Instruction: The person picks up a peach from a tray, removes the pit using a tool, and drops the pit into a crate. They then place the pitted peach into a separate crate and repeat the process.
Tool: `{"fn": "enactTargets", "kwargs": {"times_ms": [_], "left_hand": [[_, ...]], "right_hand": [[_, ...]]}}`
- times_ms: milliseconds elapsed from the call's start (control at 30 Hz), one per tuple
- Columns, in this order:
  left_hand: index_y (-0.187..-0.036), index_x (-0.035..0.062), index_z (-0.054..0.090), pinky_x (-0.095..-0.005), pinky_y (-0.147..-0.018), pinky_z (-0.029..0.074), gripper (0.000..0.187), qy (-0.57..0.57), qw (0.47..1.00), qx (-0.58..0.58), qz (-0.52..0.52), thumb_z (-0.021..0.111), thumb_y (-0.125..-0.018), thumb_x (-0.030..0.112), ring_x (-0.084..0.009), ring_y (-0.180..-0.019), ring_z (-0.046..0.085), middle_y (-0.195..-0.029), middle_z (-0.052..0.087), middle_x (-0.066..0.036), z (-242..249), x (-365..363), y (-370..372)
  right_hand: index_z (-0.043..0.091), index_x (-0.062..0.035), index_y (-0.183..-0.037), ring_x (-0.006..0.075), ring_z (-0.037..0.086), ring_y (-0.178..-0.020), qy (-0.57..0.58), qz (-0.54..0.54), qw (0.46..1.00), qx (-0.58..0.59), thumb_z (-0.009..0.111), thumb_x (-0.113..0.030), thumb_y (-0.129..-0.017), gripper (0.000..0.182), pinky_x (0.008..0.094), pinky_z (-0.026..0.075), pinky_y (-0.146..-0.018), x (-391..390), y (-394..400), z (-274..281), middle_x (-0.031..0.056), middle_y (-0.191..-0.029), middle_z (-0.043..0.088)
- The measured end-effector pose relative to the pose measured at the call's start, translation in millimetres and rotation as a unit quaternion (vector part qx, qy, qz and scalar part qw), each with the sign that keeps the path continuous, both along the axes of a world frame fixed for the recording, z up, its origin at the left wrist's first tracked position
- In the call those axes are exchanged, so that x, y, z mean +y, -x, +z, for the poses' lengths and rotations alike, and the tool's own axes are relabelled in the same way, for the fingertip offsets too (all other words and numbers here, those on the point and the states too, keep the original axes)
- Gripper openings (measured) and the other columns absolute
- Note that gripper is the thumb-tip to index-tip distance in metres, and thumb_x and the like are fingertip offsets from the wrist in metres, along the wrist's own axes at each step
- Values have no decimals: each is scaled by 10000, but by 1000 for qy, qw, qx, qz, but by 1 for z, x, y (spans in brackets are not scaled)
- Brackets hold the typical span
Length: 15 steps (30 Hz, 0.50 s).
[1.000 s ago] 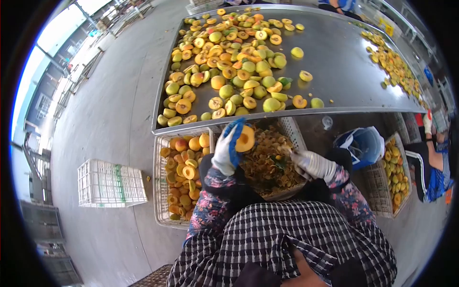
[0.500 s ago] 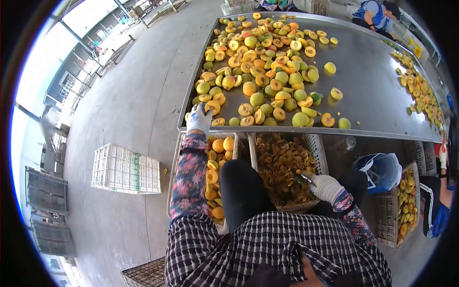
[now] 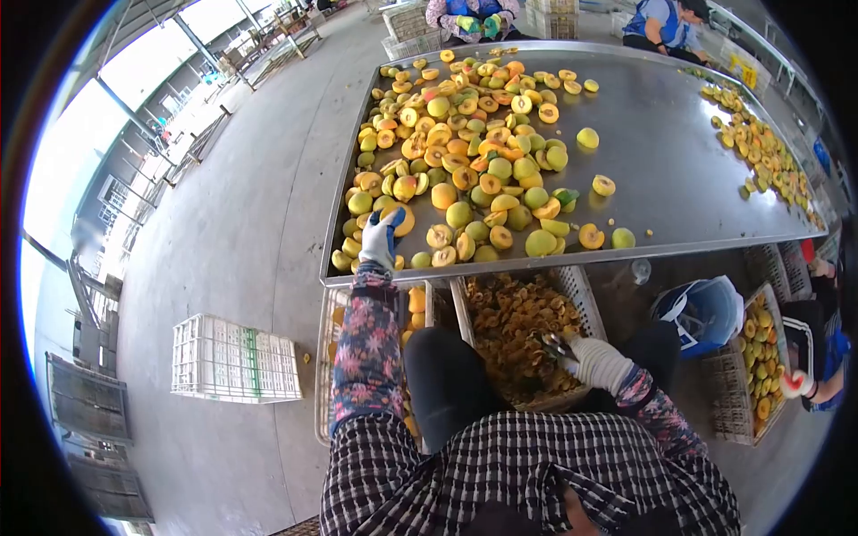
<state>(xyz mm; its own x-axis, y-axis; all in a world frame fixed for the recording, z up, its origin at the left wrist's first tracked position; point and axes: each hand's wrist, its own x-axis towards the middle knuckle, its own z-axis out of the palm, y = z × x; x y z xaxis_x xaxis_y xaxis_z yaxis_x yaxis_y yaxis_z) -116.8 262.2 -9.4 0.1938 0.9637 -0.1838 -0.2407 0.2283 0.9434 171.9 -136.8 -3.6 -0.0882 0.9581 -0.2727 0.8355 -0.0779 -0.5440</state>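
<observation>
Orange-yellow flesh shows on the fruit half [image 3: 402,220] at your left hand [image 3: 379,239], near the left end of the metal table [image 3: 657,179], close to its near edge. Your gloved fingers, white with blue, lie against the left side of that piece; whether they pinch it or only touch it, you cannot tell from this view. Around it spreads a heap of cut and whole fruit [image 3: 487,147], green to orange, some halves cut side up, with a green leaf [image 3: 566,196] near the heap's right side.

Your right hand [image 3: 601,363], in a pale knitted glove, is closed around a metal tool [image 3: 560,347], its tip over a crate of brownish pieces [image 3: 514,308] that sits just below the table edge. Your left forearm passes over another crate [image 3: 323,375], which holds orange fruit pieces, partly hidden by your sleeve.

To your right, a blue bucket [image 3: 710,313] stands near a crate of yellow-green fruit [image 3: 760,357], and a small clear container [image 3: 641,271] is near the table's near edge. Farther along, a co-worker's gloved hand [image 3: 795,384] is beside that fruit crate. On the floor to your left is a white crate [image 3: 234,357]. More fruit [image 3: 760,143] lines the table's right side, and two people sit beyond the far edge, one with gloved hands together.
</observation>
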Motion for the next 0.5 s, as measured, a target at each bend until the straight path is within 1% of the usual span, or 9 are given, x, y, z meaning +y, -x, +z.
{"fn": "enactTargets", "kwargs": {"times_ms": [67, 100, 133, 200, 300, 333, 367, 467, 500], "left_hand": [[-1238, 102, 547, -409, -871, 573, 342, 27, 969, -238, -60, 662, -919, 139, -253, -1037, 647, -1144, 631, -77, 32, -53, -18], [-1237, 84, 538, -450, -915, 571, 310, 117, 943, -306, -55, 629, -944, 134, -289, -1055, 644, -1146, 626, -94, 41, -73, -24], [-1261, 90, 522, -474, -935, 565, 330, 112, 938, -314, -93, 626, -955, 159, -310, -1098, 632, -1178, 616, -102, 61, -107, -34], [-1310, 19, 505, -394, -918, 565, 436, 110, 932, -319, -132, 636, -966, 252, -284, -1104, 621, -1202, 614, -88, 63, -151, -51], [-1342, 28, 491, -436, -921, 561, 547, 54, 940, -329, -79, 598, -974, 420, -272, -1156, 582, -1236, 581, -100, 81, -216, -86], [-1371, 22, 470, -447, -974, 528, 607, 94, 924, -363, -79, 553, -983, 482, -276, -1158, 573, -1243, 566, -108, 72, -223, -92], [-1428, 43, 389, -443, -1000, 508, 560, -23, 960, -262, -100, 593, -972, 296, -272, -1177, 568, -1320, 521, -135, 47, -227, -95], [-1420, 14, 371, -413, -1031, 483, 573, -205, 964, -81, -146, 639, -915, -14, -267, -1177, 574, -1398, 478, -180, 5, -230, -97], [-1401, 8, 388, -406, -1028, 486, 548, -264, 952, -26, -153, 640, -915, -10, -273, -1175, 577, -1384, 490, -180, 13, -234, -98]], "right_hand": [[485, -41, -1318, 424, 651, -846, -40, -9, 997, 72, 616, -285, -919, 486, 472, 518, -747, 6, 8, 8, 234, -907, 669], [494, -36, -1302, 425, 650, -854, -59, -16, 992, 106, 625, -284, -917, 476, 466, 518, -749, 11, 13, 16, 234, -919, 669], [501, -37, -1282, 419, 654, -852, -104, -26, 987, 119, 636, -277, -916, 458, 461, 519, -741, 16, 19, 29, 232, -922, 671], [513, -40, -1246, 408, 661, -848, -170, -55, 971, 160, 651, -262, -916, 422, 452, 524, -725, 23, 33, 60, 223, -919, 675], [521, -40, -1216, 399, 670, -820, -258, -83, 950, 154, 655, -263, -919, 395, 455, 533, -695, 36, 48, 81, 205, -895, 679], [523, -38, -1208, 396, 673, -807, -292, -88, 943, 135, 654, -267, -920, 391, 457, 536, -684, 39, 50, 84, 200, -887, 680], [524, -37, -1194, 396, 673, -793, -294, -86, 945, 112, 653, -268, -920, 381, 461, 537, -674, 40, 51, 85, 196, -881, 681], [524, -31, -1153, 394, 674, -753, -301, -82, 949, 46, 647, -265, -920, 353, 471, 539, -647, 38, 54, 86, 187, -863, 683], [523, -29, -1140, 393, 673, -742, -307, -83, 948, 27, 645, -261, -919, 342, 475, 538, -639, 38, 55, 86, 186, -857, 684]]}}
